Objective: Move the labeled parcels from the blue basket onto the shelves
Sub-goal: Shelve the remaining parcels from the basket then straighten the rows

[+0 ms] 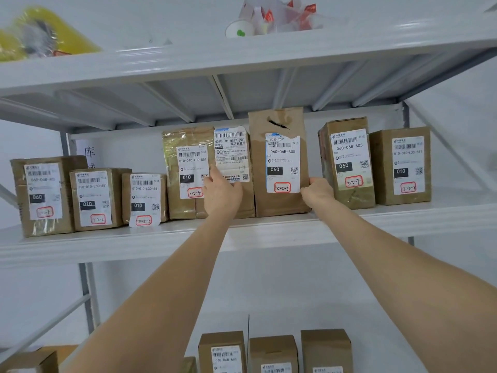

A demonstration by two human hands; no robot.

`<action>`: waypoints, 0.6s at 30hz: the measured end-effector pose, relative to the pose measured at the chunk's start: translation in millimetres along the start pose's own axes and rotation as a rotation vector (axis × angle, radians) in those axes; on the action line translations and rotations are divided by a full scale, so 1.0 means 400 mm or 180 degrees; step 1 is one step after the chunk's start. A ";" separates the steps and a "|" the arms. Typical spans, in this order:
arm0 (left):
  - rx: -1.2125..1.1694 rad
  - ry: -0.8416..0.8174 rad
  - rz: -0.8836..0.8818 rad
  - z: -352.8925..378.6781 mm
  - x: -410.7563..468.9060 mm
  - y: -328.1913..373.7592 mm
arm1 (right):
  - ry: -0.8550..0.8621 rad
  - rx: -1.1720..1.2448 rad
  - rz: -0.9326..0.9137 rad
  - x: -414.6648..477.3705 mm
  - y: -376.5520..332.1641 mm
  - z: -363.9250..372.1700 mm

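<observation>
**Two hands steady parcels on a white metal shelf**

Seen from the person's own head, both bare arms reach up to the middle shelf (269, 232), where a row of brown cardboard parcels stands upright, each with a white shipping label and a red-ringed handwritten number.

The left grip (222, 193) lies flat, fingers nearly straight, against the front of a taped parcel (232, 146) near the middle of the row, holding nothing.

The right grip (318, 191) curls round the lower right edge of the tall parcel (282, 203) marked 3-2-6, thumb on its front. This parcel stands on the shelf, touching the taped parcel on its left and just beside the parcel marked 3-2-7 (347, 157) on its right.

More labeled boxes (222, 351) stand on the shelf below. A yellow bag (40, 36) and a white plastic bag (282, 14) rest on the top shelf.
</observation>
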State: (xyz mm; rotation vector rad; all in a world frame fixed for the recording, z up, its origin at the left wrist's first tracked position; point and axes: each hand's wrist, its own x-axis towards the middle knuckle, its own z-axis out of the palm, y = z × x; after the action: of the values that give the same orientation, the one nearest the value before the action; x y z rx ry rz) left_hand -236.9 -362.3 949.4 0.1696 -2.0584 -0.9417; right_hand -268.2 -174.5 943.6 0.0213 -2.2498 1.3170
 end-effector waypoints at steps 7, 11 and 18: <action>-0.0022 -0.0104 0.0008 -0.003 -0.008 -0.001 | 0.0137 -0.0331 0.0107 -0.027 -0.005 -0.002; -0.0021 -0.0141 -0.0045 -0.014 -0.017 0.001 | 0.0095 -0.0348 0.0114 -0.041 -0.010 -0.002; 0.0012 -0.0206 -0.0106 -0.038 -0.036 0.006 | 0.0449 -0.0732 -0.0206 -0.090 -0.035 -0.003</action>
State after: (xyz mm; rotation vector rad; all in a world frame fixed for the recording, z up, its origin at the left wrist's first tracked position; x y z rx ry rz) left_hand -216.0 -363.0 947.3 0.1780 -2.1226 -0.9753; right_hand -233.1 -189.7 939.2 -0.0777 -2.2454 0.9887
